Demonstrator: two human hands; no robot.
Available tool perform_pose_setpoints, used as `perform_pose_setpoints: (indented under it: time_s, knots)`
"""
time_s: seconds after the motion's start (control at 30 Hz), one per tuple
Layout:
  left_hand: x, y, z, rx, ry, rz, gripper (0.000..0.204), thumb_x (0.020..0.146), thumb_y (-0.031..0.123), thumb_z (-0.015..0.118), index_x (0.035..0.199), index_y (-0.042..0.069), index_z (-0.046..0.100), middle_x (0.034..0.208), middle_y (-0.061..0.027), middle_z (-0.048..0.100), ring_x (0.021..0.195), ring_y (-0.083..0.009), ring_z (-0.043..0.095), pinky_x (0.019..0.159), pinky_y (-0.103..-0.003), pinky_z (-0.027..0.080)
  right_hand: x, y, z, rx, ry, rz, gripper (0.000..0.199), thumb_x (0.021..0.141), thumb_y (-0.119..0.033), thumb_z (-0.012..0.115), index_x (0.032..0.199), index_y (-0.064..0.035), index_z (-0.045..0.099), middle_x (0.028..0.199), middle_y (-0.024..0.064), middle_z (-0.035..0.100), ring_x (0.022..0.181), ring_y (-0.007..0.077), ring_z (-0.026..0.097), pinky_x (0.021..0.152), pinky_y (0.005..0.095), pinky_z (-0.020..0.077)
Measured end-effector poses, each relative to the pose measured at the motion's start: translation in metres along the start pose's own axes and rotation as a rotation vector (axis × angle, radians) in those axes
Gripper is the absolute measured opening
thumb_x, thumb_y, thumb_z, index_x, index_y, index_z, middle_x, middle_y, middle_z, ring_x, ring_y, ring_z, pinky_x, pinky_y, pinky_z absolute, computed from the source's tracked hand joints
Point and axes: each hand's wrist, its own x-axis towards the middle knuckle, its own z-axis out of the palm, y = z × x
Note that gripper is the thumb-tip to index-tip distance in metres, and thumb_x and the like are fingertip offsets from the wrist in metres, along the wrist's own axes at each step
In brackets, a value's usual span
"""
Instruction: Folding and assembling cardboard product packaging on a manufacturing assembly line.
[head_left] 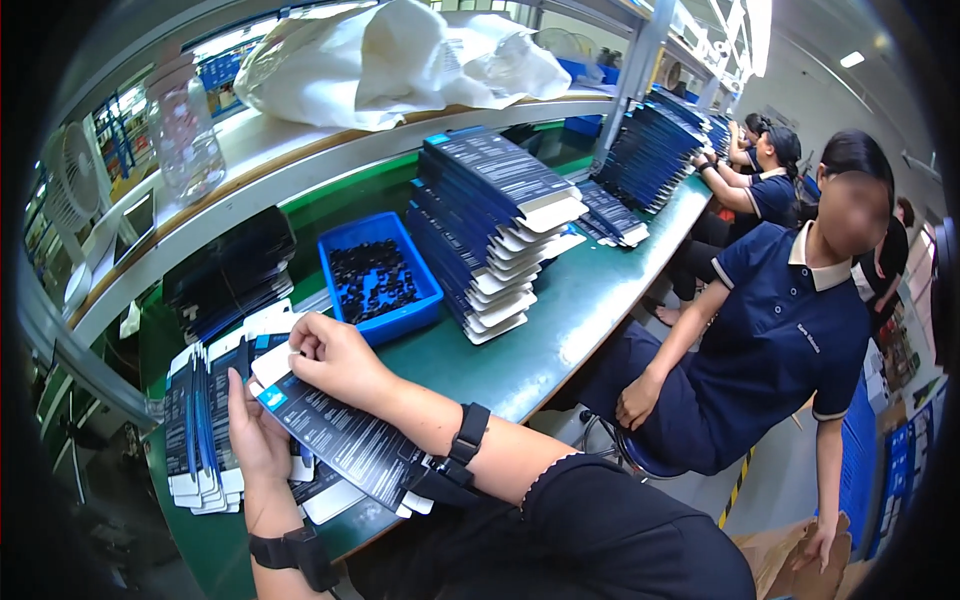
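Observation:
A flat, dark printed carton with white end flaps lies slantwise in front of me, its far end raised towards my hands. My left hand grips its left edge near that end, thumb up and the other fingers partly behind the card. Over the white flap, my right hand is closed, with fingertips curled together; whatever they pinch is hidden. Just beyond, a blue bin holds many small black plastic pieces. More flat cartons stand in a row left of my left hand.
A tall stack of cartons rises beyond the bin on the green table. Dark bundled cartons sit at the back left. Above runs a shelf with white plastic bags. A seated co-worker is close on the right.

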Motion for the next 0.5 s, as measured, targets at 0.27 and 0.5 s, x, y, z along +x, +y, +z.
perform_pose_setpoints:
  time_s: [0.27,0.5]
  knots:
    - [0.008,-0.014,0.001,0.19,0.067,0.036,0.032,0.09,0.02,0.045,0.111,-0.002,0.054,0.1,-0.0125,0.061,0.085,-0.0184,0.063,0.072,-0.029,0.052,-0.003,-0.005,-0.002,0.221,-0.085,-0.026,0.014,0.076,-0.006,0.061,0.082,-0.0013,0.049,0.069,-0.0005,0.046,0.063,0.0063,0.044,0.057,0.0216,0.0392]
    - [-0.002,-0.002,0.001,0.676,0.014,0.344,0.022,0.081,0.001,0.059,0.103,-0.002,0.061,0.094,-0.008,0.065,0.083,-0.0136,0.06,0.073,-0.025,0.048,-0.005,-0.005,-0.003,0.184,-0.226,0.072,0.016,0.081,-0.011,0.063,0.092,-0.003,0.055,0.076,-0.0042,0.049,0.067,0.0025,0.043,0.061,0.0179,0.0385]
